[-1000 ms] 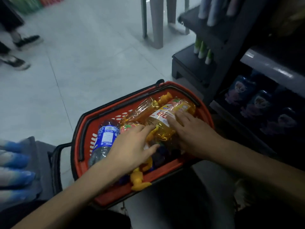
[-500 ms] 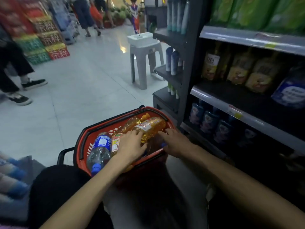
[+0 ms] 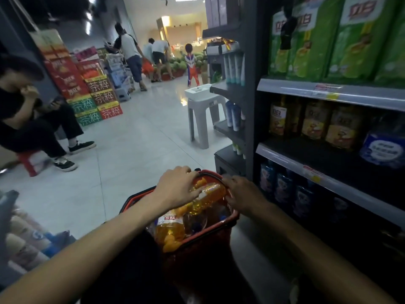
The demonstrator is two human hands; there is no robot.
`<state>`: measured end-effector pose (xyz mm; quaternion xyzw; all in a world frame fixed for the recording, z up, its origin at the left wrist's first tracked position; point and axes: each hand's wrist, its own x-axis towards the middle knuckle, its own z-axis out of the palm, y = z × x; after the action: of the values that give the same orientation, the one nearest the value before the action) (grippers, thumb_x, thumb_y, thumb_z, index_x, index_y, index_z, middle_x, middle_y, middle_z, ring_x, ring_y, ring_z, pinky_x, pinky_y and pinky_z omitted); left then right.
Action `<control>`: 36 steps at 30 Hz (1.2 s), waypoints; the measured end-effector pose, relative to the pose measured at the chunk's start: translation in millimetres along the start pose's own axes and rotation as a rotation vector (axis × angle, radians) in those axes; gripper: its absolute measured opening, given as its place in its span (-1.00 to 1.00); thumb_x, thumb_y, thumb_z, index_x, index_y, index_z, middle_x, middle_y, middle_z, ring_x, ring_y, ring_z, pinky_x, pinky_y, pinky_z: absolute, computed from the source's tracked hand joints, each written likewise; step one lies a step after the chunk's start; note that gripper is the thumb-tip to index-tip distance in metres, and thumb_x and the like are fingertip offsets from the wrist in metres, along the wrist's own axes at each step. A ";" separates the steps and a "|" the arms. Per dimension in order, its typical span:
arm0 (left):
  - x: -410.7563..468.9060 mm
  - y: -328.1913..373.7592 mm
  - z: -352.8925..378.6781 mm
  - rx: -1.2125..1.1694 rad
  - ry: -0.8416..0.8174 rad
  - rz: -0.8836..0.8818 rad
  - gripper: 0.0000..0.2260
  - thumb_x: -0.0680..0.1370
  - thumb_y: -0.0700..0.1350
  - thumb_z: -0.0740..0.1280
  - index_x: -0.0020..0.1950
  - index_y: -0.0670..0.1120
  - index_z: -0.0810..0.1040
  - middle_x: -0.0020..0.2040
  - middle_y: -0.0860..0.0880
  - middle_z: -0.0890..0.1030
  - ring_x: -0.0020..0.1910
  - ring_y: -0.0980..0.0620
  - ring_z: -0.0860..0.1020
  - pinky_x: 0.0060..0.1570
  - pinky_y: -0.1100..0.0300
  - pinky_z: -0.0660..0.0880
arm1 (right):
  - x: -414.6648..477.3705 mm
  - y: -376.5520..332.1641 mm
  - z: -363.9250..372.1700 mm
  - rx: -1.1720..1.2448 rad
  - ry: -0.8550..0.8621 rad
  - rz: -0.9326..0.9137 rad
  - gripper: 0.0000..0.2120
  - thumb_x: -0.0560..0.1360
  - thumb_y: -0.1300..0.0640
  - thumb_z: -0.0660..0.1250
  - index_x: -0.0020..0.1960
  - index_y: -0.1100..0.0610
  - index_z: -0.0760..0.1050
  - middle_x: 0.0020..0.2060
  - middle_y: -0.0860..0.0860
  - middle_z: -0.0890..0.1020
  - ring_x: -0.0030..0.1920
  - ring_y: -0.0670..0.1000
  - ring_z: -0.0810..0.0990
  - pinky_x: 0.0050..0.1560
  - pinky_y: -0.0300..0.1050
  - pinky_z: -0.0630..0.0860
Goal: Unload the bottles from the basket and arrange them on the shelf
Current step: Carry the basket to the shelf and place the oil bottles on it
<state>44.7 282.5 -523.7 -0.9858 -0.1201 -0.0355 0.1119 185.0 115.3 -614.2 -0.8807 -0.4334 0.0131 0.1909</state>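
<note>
Left hand (image 3: 178, 187) curled over yellow bottle (image 3: 210, 192) in red basket (image 3: 210, 233), right hand (image 3: 239, 194) gripping the bottle's other side.

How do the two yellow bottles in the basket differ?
Left hand and right hand hold the far yellow plastic bottle; the nearer yellow plastic bottle lies free. The far one nears the far rim, the nearer the near rim. Both lie in the red plastic basket.

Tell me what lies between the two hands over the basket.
A yellow bottle lies across the red basket's load; the left hand and right hand hold its ends. The head view shows it.
</note>
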 end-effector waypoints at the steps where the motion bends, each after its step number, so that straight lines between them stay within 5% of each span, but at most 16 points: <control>1: 5.8 -3.0 -9.6 0.001 -0.005 0.002 -0.45 0.59 0.27 0.25 0.52 0.04 0.41 0.33 -0.03 0.55 0.26 -0.06 0.52 0.12 0.03 0.51 | 4.0 0.1 -2.1 0.015 0.013 0.010 -0.51 0.53 -0.01 0.38 0.43 -0.07 0.37 0.24 0.00 0.52 0.26 0.05 0.51 0.24 -0.01 0.51; 8: 36.0 -18.2 13.7 -0.030 -0.009 0.032 -0.42 0.59 0.27 0.22 0.56 0.06 0.33 0.32 -0.01 0.57 0.25 -0.05 0.54 0.16 0.02 0.51 | 34.0 5.2 -17.1 0.215 0.026 0.111 -0.42 0.57 -0.06 0.37 0.54 -0.01 0.33 0.39 0.07 0.47 0.36 0.11 0.50 0.31 0.05 0.48; 14: 58.8 -15.9 109.0 -0.083 -0.173 -0.029 -0.29 0.51 0.38 0.22 0.60 0.10 0.24 0.42 -0.05 0.48 0.37 -0.12 0.46 0.22 -0.06 0.46 | 52.1 5.8 -13.3 0.437 -0.085 0.187 -0.57 0.54 -0.05 0.42 0.38 0.01 0.51 0.24 0.02 0.62 0.22 0.03 0.60 0.15 -0.05 0.58; 18: 80.7 -11.8 155.1 -0.115 -0.299 -0.102 -0.14 0.45 0.43 0.33 0.63 0.13 0.11 0.53 -0.12 0.34 0.52 -0.21 0.30 0.35 -0.18 0.43 | 54.4 18.0 -3.3 0.434 -0.174 0.181 -0.60 0.57 0.00 0.40 0.38 0.00 0.50 0.20 -0.02 0.62 0.10 -0.07 0.58 -0.08 -0.25 0.56; 23: 102.9 -10.6 194.2 -0.103 -0.384 -0.173 -0.10 0.45 0.41 0.36 0.64 0.09 0.06 0.52 -0.16 0.36 0.41 -0.23 0.45 0.29 -0.19 0.50 | 49.1 39.6 6.8 0.302 -0.199 0.203 -0.60 0.50 -0.08 0.39 0.33 -0.08 0.53 0.15 -0.05 0.65 0.10 -0.04 0.65 0.15 0.02 0.63; 30: 123.2 -17.5 209.4 -0.252 -0.538 -0.285 0.09 0.29 0.41 0.51 0.62 0.08 0.02 0.32 -0.18 0.53 0.21 -0.22 0.58 0.11 -0.12 0.61 | 46.3 43.2 2.4 0.240 -0.172 0.155 -0.60 0.53 -0.07 0.36 0.35 -0.04 0.51 0.19 0.00 0.60 0.11 0.02 0.63 0.17 0.05 0.62; 36: 121.1 -8.6 191.7 -0.088 -0.456 -0.265 0.17 0.23 0.41 0.54 0.63 0.13 -0.07 0.40 -0.22 0.42 0.37 -0.28 0.42 0.27 -0.23 0.46 | 45.1 39.0 0.9 0.203 -0.182 0.106 -0.62 0.56 -0.05 0.35 0.36 -0.02 0.48 0.15 0.02 0.58 0.06 0.04 0.62 0.11 0.03 0.63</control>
<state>168.2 362.4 -696.6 -0.9479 -0.2687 0.1680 0.0336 242.5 128.8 -622.2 -0.8738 -0.3981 0.1465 0.2378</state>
